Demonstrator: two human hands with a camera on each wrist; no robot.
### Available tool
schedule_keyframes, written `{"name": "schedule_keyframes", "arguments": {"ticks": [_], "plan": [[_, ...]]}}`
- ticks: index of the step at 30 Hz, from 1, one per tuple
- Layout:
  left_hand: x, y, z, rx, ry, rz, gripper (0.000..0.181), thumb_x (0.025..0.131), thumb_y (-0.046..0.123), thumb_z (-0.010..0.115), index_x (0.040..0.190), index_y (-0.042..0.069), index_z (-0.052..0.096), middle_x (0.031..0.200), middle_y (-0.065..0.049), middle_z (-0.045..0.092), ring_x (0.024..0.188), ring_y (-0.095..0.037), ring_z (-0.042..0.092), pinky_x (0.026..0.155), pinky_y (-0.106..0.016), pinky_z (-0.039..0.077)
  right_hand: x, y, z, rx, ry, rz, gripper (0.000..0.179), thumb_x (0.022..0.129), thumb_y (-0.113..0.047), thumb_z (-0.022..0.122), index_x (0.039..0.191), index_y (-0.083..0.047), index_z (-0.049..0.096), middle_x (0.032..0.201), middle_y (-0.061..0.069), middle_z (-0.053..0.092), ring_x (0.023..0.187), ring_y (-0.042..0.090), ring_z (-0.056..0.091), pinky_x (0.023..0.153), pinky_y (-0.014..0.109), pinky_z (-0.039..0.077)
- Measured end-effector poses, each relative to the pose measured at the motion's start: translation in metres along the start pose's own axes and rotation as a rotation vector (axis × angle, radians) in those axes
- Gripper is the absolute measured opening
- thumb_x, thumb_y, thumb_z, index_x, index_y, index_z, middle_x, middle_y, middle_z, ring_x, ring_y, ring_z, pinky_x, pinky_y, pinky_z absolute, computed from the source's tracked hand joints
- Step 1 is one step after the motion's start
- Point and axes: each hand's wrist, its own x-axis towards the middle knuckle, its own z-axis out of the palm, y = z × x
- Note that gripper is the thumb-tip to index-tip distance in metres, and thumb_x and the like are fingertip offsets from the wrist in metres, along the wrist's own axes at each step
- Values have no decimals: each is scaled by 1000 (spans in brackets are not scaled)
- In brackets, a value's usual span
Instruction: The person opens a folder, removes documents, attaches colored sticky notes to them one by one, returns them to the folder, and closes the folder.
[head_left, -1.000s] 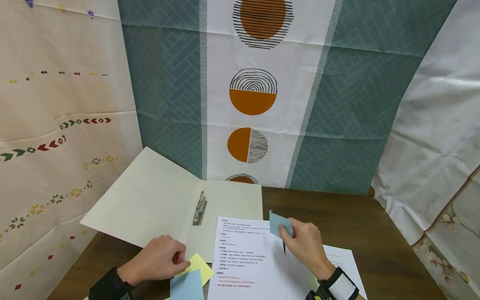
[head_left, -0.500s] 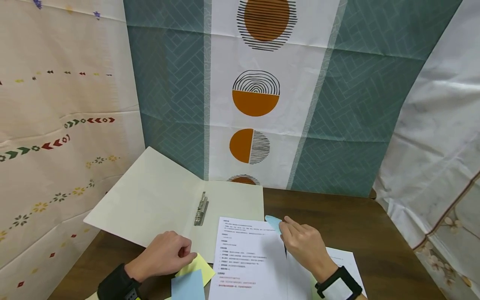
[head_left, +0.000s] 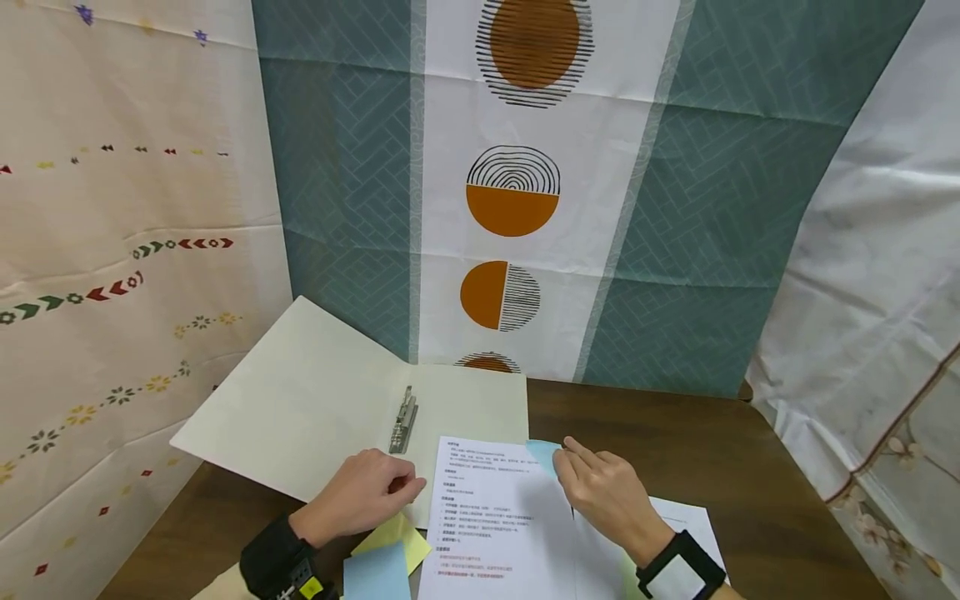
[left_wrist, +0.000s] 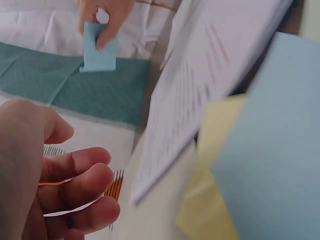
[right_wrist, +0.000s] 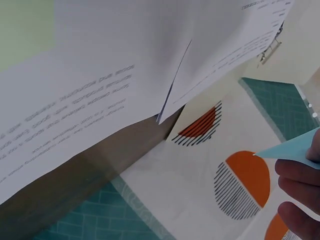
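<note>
My right hand (head_left: pixel 611 500) pinches a small light-blue sticky note (head_left: pixel 543 456) over the top right corner of a printed sheet (head_left: pixel 495 517). In the right wrist view, one pointed corner of the note (right_wrist: pixel 290 150) juts out from the fingers (right_wrist: pixel 300 180). My left hand (head_left: pixel 367 492) holds nothing; its fingers (left_wrist: pixel 82 165) hang loosely curled near the left edge of the printed sheet. Below it lie a yellow sticky note (head_left: pixel 412 542) and a larger-looking blue sticky note (head_left: pixel 377 573), the blue overlapping the yellow.
An open cream folder (head_left: pixel 300 408) with a metal clip (head_left: pixel 403 421) lies behind the printed sheet, its left cover raised at a slant. Another printed sheet (head_left: pixel 693 525) lies under the right wrist on the brown table (head_left: pixel 750 467). Patterned cloths (head_left: pixel 675 208) hang around the table.
My right hand has turned over, back upward, and brought the blue note lower onto the sheet's corner. My left hand has moved right and slightly up, away from the yellow note toward the sheet.
</note>
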Motion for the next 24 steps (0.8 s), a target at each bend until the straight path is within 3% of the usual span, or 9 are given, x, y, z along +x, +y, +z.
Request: {"name": "schedule_keyframes", "arguments": {"ticks": [4, 9, 15, 20, 24], "plan": [[19, 13, 8, -10, 6, 41, 29, 109, 30, 70, 83, 18, 74, 61, 16, 44, 56, 4, 39, 55, -19, 27, 3, -6, -1, -5, -14, -24, 59, 121, -4, 22, 92, -1, 74, 90, 7, 88, 90, 18, 88, 53, 21, 50], [40, 31, 17, 3, 43, 80, 25, 110, 34, 69, 93, 17, 76, 66, 13, 53, 66, 3, 44, 64, -20, 34, 8, -17, -3, -20, -12, -69, 54, 122, -5, 27, 92, -3, 71, 91, 6, 88, 90, 16, 88, 57, 22, 55], [60, 49, 30, -32, 61, 99, 16, 104, 32, 80, 103, 17, 83, 75, 10, 68, 70, 3, 50, 68, -19, 44, 13, -30, -3, -15, -9, -99, 53, 121, -5, 27, 93, -5, 72, 90, 3, 88, 89, 13, 88, 62, 23, 61], [70, 59, 38, -25, 69, 183, 5, 99, 18, 85, 98, 13, 85, 78, 4, 76, 68, 5, 51, 64, -16, 46, 13, -38, -2, -20, -13, -121, 50, 120, -6, 31, 93, -7, 73, 90, 1, 88, 89, 11, 87, 61, 20, 58], [72, 61, 39, -24, 91, 190, 5, 98, 13, 84, 96, 12, 88, 78, 3, 79, 67, 6, 52, 64, -16, 47, 12, -39, -3, -20, -23, -112, 52, 120, -6, 29, 93, -7, 74, 91, 2, 88, 89, 11, 87, 61, 20, 58]]}}
